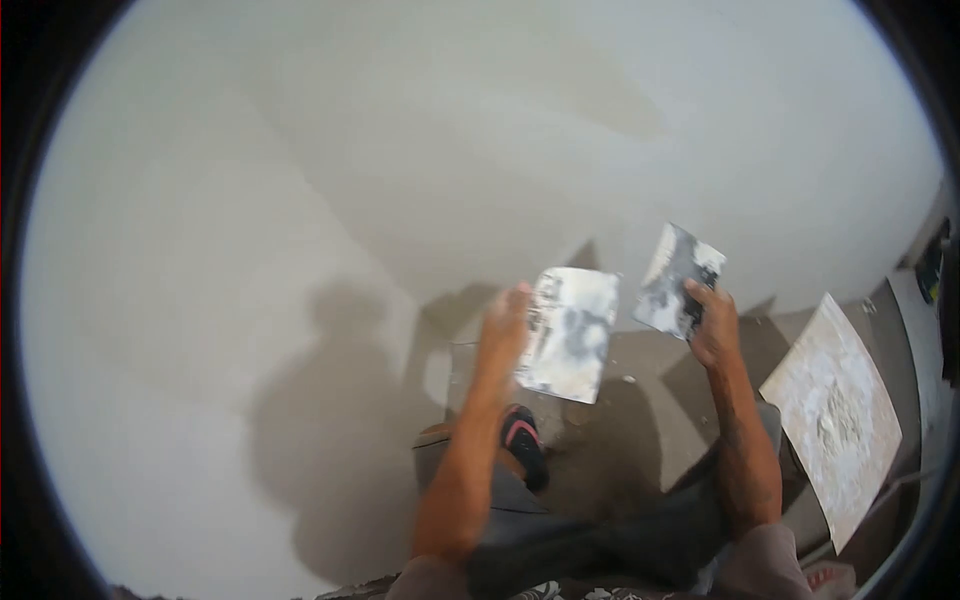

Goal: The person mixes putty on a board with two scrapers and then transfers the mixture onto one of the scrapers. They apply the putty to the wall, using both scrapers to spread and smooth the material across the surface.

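My left hand [505, 325] is closed on the edge of a wide putty knife [575, 335], whose rectangular metal face is smeared with white filler. Slightly higher and to the right, my right hand [714, 325] grips a second putty knife [672, 280], its thumb lying over the dark back edge. White compound coats parts of that blade too. The two blades are apart, both held in front of the pale wall [480, 140]. My fingers behind each tool are hidden.
On the right, a pale board [835, 420] carries a heap of white compound. Below my arms are my dark trousers [600, 545] and a black shoe with a pink stripe [524, 445] on the brown floor [590, 440]. Walls meet in a corner ahead; shadows fall across them.
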The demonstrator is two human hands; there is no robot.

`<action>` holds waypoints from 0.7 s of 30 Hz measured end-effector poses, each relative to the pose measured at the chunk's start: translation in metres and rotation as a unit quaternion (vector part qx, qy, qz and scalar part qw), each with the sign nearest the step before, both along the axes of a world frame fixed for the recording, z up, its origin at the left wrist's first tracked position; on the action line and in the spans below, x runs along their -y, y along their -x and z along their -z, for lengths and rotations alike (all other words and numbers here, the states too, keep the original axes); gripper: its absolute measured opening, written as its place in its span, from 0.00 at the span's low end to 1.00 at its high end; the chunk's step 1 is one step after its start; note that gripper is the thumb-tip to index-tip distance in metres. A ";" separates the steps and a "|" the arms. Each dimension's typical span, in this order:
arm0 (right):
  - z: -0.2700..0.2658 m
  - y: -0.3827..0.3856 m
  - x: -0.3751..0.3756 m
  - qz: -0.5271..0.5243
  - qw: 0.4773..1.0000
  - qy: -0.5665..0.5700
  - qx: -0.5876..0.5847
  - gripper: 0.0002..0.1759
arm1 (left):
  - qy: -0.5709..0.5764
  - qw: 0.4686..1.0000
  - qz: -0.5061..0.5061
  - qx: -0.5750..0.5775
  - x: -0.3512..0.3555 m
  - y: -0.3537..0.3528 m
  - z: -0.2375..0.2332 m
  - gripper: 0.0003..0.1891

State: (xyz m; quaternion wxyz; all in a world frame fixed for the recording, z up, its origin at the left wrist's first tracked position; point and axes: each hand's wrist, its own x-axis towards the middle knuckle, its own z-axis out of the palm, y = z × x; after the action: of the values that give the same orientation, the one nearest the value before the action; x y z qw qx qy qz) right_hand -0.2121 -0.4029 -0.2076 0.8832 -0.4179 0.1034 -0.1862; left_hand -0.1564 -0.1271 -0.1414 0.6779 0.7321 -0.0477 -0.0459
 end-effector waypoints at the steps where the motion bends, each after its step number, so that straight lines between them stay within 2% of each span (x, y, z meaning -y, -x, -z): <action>1: 0.002 -0.001 0.002 -0.009 1.000 0.003 -0.003 0.14 | -0.006 1.000 0.002 0.012 -0.002 -0.005 0.010 0.24; 2: 0.011 -0.006 0.009 -0.022 1.000 -0.006 0.002 0.16 | -0.014 0.999 0.008 0.030 -0.004 -0.010 0.016 0.22; 4: 0.007 -0.008 0.004 -0.028 0.999 -0.033 0.017 0.17 | 0.116 0.991 0.059 -0.036 -0.003 -0.002 0.014 0.22; 6: -0.005 -0.007 -0.001 -0.017 0.998 -0.054 0.026 0.16 | 0.140 0.988 0.044 -0.043 0.005 0.014 0.000 0.23; 8: -0.006 -0.005 -0.001 -0.003 0.998 -0.059 0.026 0.14 | 0.147 0.987 0.032 -0.064 0.003 0.018 0.008 0.22; 11: 0.039 -0.029 0.024 0.004 0.998 0.042 -0.045 0.09 | 0.161 0.980 -0.003 -0.114 0.001 0.022 0.041 0.24; 12: 0.031 -0.025 0.020 0.007 0.999 0.032 -0.034 0.08 | 0.166 0.977 -0.022 -0.128 -0.001 0.028 0.053 0.24; 15: 0.008 -0.011 0.005 0.013 1.000 -0.007 -0.009 0.06 | 0.062 0.984 -0.077 -0.151 -0.011 0.054 0.085 0.26; 17: 0.004 -0.006 0.006 0.018 1.000 -0.002 -0.015 0.06 | 0.067 0.981 -0.086 -0.159 -0.026 0.064 0.150 0.26; 19: 0.001 -0.004 0.003 0.022 1.000 -0.015 -0.014 0.05 | 0.085 0.975 -0.087 -0.184 -0.034 0.083 0.163 0.26; 21: 0.026 -0.015 0.012 0.036 0.994 0.101 0.019 0.06 | 0.118 0.971 -0.059 -0.200 -0.039 0.084 0.180 0.26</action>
State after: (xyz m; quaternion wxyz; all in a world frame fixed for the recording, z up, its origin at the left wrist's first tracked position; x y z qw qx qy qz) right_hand -0.1968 -0.4149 -0.2339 0.8309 -0.4973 0.0824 -0.2356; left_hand -0.2407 -0.0884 -0.3212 0.7570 0.6241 0.1269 -0.1459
